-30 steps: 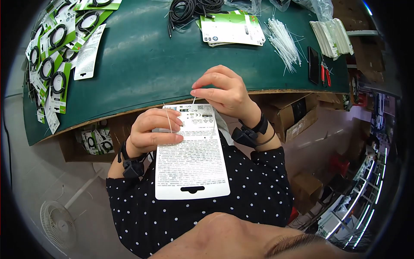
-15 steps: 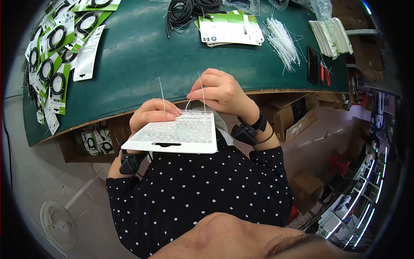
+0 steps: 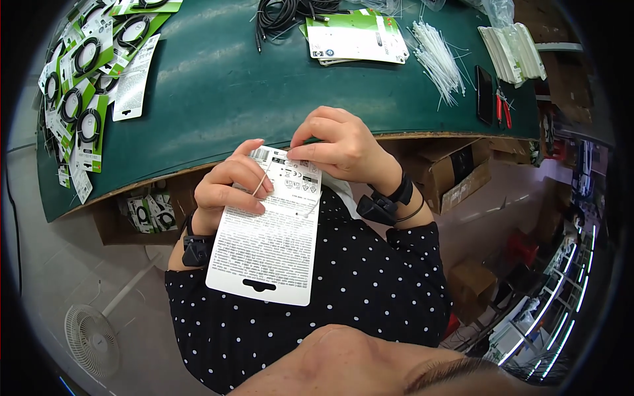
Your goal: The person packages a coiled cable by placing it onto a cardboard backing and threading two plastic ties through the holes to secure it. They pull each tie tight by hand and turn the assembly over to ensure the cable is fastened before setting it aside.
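Note:
A white packaging card (image 3: 264,247), its printed back facing up and its slotted hole at the lower end, tilts in front of my chest. My left hand (image 3: 232,181) is closed on the card's upper left edge, the thumb lying over the printed face. My right hand (image 3: 340,145) pinches the card's top edge with thumb and forefinger. One white cable tie (image 3: 262,181) pokes out beside my left fingers, and another thin tie (image 3: 309,210) curves over the right side of the card. The card's front is hidden.
On the green table (image 3: 198,79) lie packaged black cables (image 3: 86,125) at left, loose black cables (image 3: 290,13), stacked cards (image 3: 360,46), white cable ties (image 3: 436,63), a phone (image 3: 484,96) and red-handled cutters (image 3: 503,109). Below are a cardboard box (image 3: 456,175) and a fan (image 3: 92,340).
The card has tipped so that its printed back shows in full and its slotted end hangs lower. Two ties that stood upright now lie lower, and my right fingers have moved onto the top edge.

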The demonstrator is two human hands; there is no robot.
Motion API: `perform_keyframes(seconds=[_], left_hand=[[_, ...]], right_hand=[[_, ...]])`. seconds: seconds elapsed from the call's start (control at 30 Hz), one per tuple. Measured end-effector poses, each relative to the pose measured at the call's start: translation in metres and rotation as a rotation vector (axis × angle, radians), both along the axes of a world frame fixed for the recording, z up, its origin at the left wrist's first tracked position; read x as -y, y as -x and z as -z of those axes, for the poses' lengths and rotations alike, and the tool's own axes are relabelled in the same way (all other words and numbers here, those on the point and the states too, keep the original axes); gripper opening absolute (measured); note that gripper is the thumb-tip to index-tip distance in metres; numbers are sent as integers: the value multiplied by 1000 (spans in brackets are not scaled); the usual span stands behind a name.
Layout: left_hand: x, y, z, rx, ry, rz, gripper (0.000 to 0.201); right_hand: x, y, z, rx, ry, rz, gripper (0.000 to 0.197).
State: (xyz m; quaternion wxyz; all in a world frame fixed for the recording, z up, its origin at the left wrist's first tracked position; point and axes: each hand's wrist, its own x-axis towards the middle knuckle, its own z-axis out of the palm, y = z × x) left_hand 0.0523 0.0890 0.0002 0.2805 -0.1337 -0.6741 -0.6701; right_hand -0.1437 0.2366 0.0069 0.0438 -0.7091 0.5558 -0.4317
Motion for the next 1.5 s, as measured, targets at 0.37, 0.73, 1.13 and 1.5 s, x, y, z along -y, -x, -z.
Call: perform_keyframes(seconds=[0.37,0.73,1.13,1.5], left_hand=[[5,10,7,-39,-90,76,17],[2,13,30,341,-800,72,69],[12,11,35,118,-743,263,46],[9,14,11,17,-249,220,31]], right_hand=[[0,-1,4,-35,65,-8,17],[-1,-1,6,96,0,-47,20],[-11,0,5,304,-138,-28,12],[-14,-6,-2,14,74,89,18]])
